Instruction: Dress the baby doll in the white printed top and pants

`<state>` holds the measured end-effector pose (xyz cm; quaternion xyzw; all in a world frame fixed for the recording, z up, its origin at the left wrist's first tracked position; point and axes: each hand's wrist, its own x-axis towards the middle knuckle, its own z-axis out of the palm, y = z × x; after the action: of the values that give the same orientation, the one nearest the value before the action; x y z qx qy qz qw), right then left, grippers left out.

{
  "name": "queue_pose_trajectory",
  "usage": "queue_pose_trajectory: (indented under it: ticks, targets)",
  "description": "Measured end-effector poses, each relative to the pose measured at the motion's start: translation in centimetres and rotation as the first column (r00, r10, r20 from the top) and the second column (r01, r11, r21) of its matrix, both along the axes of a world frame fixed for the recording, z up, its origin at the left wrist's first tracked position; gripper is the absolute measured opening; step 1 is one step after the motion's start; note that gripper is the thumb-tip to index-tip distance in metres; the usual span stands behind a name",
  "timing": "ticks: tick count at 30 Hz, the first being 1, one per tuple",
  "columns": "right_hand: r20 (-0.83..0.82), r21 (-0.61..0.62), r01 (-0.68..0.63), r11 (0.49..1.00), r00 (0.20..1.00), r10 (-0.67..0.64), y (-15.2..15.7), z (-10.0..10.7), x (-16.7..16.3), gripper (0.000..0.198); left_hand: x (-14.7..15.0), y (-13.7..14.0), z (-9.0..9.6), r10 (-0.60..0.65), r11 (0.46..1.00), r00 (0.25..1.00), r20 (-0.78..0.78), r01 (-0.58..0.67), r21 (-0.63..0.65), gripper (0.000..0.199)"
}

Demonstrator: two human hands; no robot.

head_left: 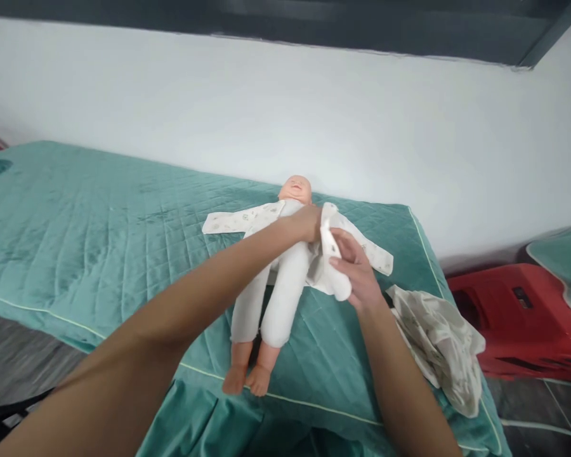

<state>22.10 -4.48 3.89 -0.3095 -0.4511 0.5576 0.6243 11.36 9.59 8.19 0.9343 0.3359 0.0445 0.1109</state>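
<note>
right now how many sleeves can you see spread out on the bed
2: the left sleeve is out beside the doll, and the right sleeve is just past the right hand. The crumpled cloth may hide more.

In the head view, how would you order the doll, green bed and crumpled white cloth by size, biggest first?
1. Green bed
2. Doll, partly hidden, yet longer than the cloth
3. Crumpled white cloth

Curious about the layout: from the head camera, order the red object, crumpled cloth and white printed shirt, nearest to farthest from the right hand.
1. White printed shirt, held in the right hand.
2. Crumpled cloth, right of the hand.
3. Red object, farther right.
</note>
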Motion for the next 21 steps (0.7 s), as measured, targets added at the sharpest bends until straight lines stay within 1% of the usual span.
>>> queue_pose_trajectory:
  ticks: [1,2,3,5,6,8,9,10,12,14,16,18,21]
  targets:
    - [0.042,0.027,-0.054,0.998,0.998,0.053,-0.2,-0.1,-0.6,0.052,-1.6,0.3,0.5,-0.005,1.000,1.000,0.002,0.005,-0.024,0.022]
    - [0.092,0.046,-0.112,0.993,0.990,0.108,-0.4,-0.3,-1.2,0.054,-3.0,0.5,1.0,-0.002,0.999,0.999,0.051,0.005,-0.052,0.024]
    - [0.146,0.056,-0.165,0.985,0.977,0.156,-0.5,-0.5,-1.8,0.056,-4.3,0.6,1.4,0.023,0.996,0.991,0.131,-0.012,-0.085,0.028]
    - [0.243,0.059,-0.218,0.974,0.950,0.198,-0.6,-0.9,-2.5,0.056,-6.2,0.5,2.0,0.083,0.982,0.953,0.291,-0.028,-0.186,0.038]
    - [0.280,0.058,-0.224,0.973,0.939,0.200,-0.6,-1.2,-2.8,0.055,-6.8,0.3,2.1,0.104,0.969,0.939,0.326,-0.022,-0.247,0.043]
    - [0.330,0.052,-0.225,0.973,0.923,0.196,-0.6,-1.5,-2.9,0.052,-7.1,-0.3,2.2,0.091,0.943,0.952,0.291,0.011,-0.332,0.052]
    - [0.347,0.045,-0.228,0.973,0.917,0.199,-0.6,-1.5,-2.9,0.050,-7.0,-0.6,2.1,0.069,0.942,0.967,0.246,0.018,-0.334,0.057]
    - [0.361,0.036,-0.232,0.972,0.910,0.204,-0.6,-1.5,-2.8,0.048,-6.8,-0.9,2.0,0.051,0.952,0.977,0.205,0.014,-0.307,0.059]
    - [0.379,0.020,-0.245,0.969,0.899,0.220,-0.7,-1.3,-2.5,0.046,-6.2,-1.3,1.7,0.038,0.978,0.985,0.171,-0.002,-0.210,0.051]
    - [0.384,0.015,-0.271,0.963,0.891,0.244,-0.8,-1.0,-2.3,0.044,-5.7,-1.3,1.4,0.067,0.990,0.971,0.228,-0.036,-0.137,0.042]
    - [0.381,0.018,-0.296,0.955,0.885,0.267,-0.9,-0.7,-2.3,0.040,-5.7,-0.8,1.2,0.129,0.990,0.926,0.355,-0.103,-0.093,0.036]
    - [0.364,0.039,-0.294,0.955,0.894,0.261,-1.1,-0.5,-2.4,0.037,-5.9,-0.1,0.9,0.220,0.973,0.867,0.448,-0.225,-0.042,0.031]
    - [0.318,0.089,-0.232,0.969,0.928,0.193,-1.3,-0.6,-2.6,0.031,-7.0,0.8,0.2,0.347,0.909,0.822,0.452,-0.414,0.055,0.028]
